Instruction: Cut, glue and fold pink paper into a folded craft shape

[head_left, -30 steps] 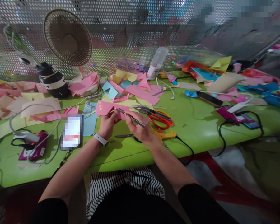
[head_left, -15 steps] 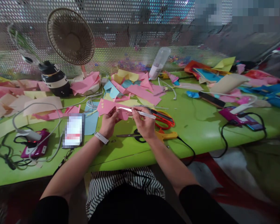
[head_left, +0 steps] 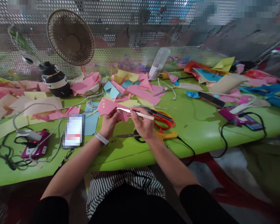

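Note:
My left hand (head_left: 109, 122), with a white band on its wrist, pinches a piece of pink paper (head_left: 106, 107) near its lower edge. Small yellow marks show on the paper's upper left part. Between the closed fingers of my right hand (head_left: 143, 123) is a slim white pointed tool (head_left: 144, 116), held like a pen. Its tip reaches the paper beside my left thumb; the exact kind of tool is unclear. Under my right wrist lie dark-bladed scissors (head_left: 127, 135), partly hidden, and a yellow-handled corded tool (head_left: 169, 135). Red-handled scissors (head_left: 164, 124) rest just right of that hand.
A phone (head_left: 72, 130) and a purple power bank (head_left: 38, 146) with cables lie at left. Behind them stand a black bottle (head_left: 56, 81) and a fan (head_left: 71, 43). Coloured paper scraps (head_left: 144, 93) line the back. At right is another purple device (head_left: 233, 115) with cables.
The white tool and my right hand have shifted slightly left along the pink paper. The paper has turned a little, its yellow marks showing more clearly.

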`<control>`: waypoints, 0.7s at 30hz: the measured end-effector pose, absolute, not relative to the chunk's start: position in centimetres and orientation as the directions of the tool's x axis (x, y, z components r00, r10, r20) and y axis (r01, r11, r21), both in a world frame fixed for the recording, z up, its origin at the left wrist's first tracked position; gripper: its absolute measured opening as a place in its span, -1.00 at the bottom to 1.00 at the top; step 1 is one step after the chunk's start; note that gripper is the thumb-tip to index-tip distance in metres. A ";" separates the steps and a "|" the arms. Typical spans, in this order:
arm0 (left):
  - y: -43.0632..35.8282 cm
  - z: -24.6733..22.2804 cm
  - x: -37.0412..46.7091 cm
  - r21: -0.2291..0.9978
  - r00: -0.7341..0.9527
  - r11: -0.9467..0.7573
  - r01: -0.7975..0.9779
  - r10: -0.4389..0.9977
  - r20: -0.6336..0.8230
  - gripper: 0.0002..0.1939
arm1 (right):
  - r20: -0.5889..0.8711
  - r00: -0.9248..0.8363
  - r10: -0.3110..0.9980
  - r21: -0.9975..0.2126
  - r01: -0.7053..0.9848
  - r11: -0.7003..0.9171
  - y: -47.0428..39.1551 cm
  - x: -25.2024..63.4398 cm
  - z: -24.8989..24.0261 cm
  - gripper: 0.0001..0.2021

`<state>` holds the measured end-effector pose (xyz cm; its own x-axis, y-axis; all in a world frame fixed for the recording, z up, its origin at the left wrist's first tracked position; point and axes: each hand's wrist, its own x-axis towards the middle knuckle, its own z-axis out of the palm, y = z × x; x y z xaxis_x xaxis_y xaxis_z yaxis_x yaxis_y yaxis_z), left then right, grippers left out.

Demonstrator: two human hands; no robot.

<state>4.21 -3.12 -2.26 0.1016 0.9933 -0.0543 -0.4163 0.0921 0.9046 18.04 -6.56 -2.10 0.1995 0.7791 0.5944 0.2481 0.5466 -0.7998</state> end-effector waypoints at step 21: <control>-2.8 -2.0 4.2 0.799 0.104 0.141 -0.585 0.990 -0.098 -0.75 | 0.601 0.207 0.772 -0.796 0.251 0.551 -6.5 18.1 -2.2 -0.84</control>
